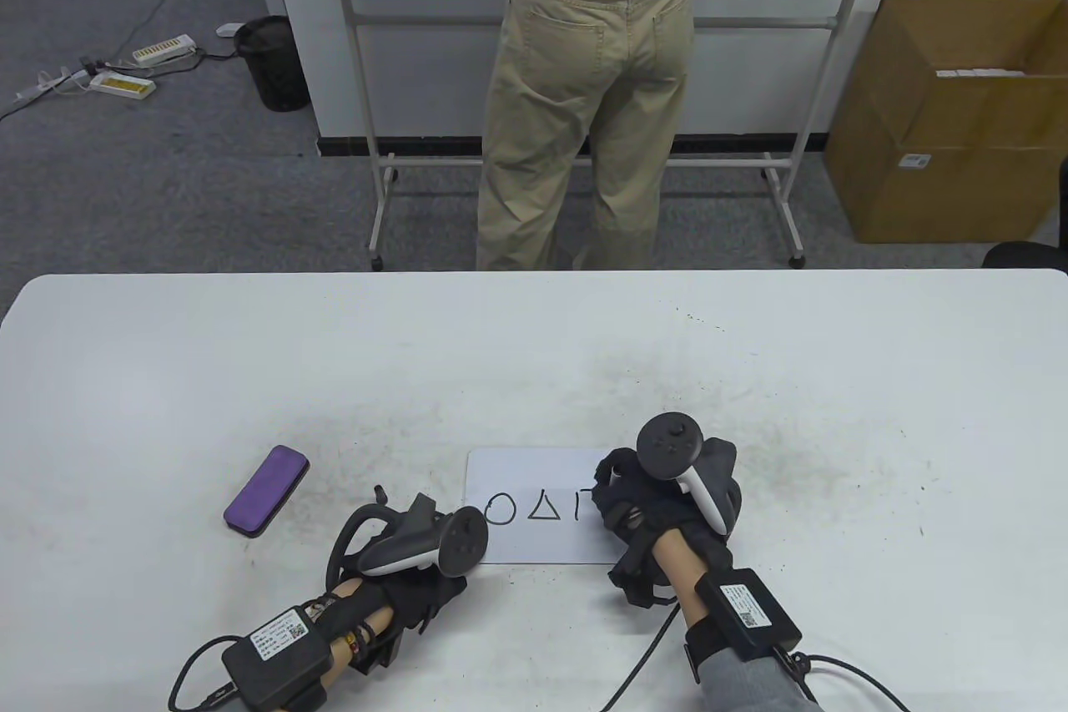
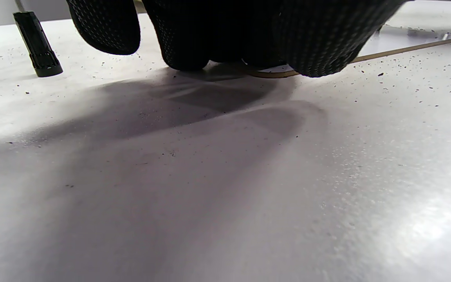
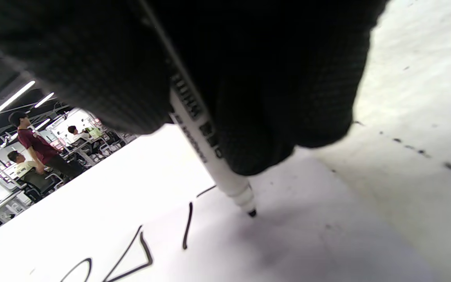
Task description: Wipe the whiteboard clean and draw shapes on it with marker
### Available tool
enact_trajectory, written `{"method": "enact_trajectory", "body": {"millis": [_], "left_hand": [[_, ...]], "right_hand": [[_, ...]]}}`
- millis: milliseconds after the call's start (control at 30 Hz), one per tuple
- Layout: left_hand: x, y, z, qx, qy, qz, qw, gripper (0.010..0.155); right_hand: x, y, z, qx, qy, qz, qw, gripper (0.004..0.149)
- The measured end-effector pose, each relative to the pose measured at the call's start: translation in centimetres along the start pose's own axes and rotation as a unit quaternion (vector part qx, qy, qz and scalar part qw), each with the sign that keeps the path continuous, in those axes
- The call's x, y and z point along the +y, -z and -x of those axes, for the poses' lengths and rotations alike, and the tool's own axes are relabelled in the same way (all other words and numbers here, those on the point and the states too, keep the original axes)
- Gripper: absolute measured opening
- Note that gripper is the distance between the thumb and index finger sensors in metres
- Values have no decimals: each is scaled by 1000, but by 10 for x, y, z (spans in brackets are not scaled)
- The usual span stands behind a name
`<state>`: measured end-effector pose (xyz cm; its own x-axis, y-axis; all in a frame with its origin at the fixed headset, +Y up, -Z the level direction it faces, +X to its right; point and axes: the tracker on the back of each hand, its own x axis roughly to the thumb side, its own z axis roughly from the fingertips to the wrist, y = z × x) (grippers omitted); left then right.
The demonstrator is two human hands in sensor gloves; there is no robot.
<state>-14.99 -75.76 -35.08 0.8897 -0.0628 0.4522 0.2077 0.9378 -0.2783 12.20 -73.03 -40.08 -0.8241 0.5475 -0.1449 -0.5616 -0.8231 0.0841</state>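
Observation:
A small whiteboard point(image 1: 534, 532) lies on the white table point(image 1: 534, 361) near the front edge. It bears a circle point(image 1: 502, 509), a triangle point(image 1: 545, 507) and two strokes of a further shape point(image 1: 581, 502). My right hand point(image 1: 622, 495) lies over the board's right part and pinches a white marker point(image 3: 210, 156); its black tip point(image 3: 252, 213) touches the board point(image 3: 131, 188) just right of the last stroke. My left hand point(image 1: 417, 549) rests at the board's left edge, with its fingertips point(image 2: 311, 47) pressing down on the board's rim point(image 2: 405, 47). A purple eraser point(image 1: 267, 489) lies to the left.
A black marker cap point(image 2: 37, 45) stands on the table left of my left hand. Beyond the table a person point(image 1: 592, 78) stands facing a large whiteboard on a wheeled stand point(image 1: 375, 119). A cardboard box point(image 1: 951, 119) sits at the right, a black bin point(image 1: 274, 61) at the left.

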Motion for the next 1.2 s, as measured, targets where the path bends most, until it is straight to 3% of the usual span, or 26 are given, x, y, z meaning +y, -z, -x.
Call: {"method": "enact_trajectory", "body": {"millis": [167, 433, 1067, 1200], "left_hand": [[0, 0, 0, -1, -1, 0, 1000, 57], [0, 0, -1, -1, 2, 0, 1000, 57], [0, 0, -1, -1, 1, 0, 1000, 57], [-1, -1, 0, -4, 0, 4, 1000, 59]], "right_hand": [[0, -7, -9, -26, 60, 23, 998, 42], [22, -4, -16, -28, 49, -17, 998, 43], [-1, -6, 16, 13, 70, -5, 997, 43], [-10, -13, 21, -5, 133, 23, 991, 43]]}}
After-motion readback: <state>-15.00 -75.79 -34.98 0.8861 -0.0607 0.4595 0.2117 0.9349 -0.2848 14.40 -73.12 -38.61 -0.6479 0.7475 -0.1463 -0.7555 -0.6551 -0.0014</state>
